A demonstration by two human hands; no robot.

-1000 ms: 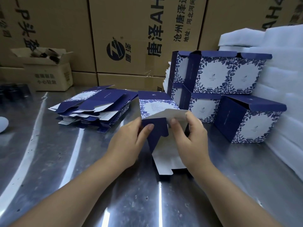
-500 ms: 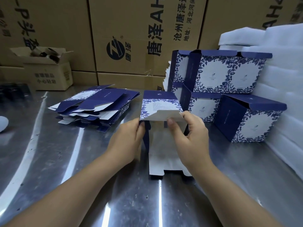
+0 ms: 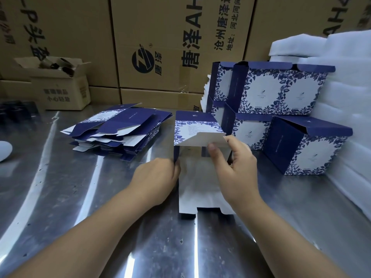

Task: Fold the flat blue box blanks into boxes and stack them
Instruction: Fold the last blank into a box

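Box blank pinched by left hand, white flap by right hand (thumb against it); pushed askew, the flap could be creased.

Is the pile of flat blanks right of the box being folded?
No, the pile of flat blanks lies left of that box.

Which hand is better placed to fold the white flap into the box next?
Right hand: it pinches the white flap, while the left hand grips the left edge of the box, likely steadying it.
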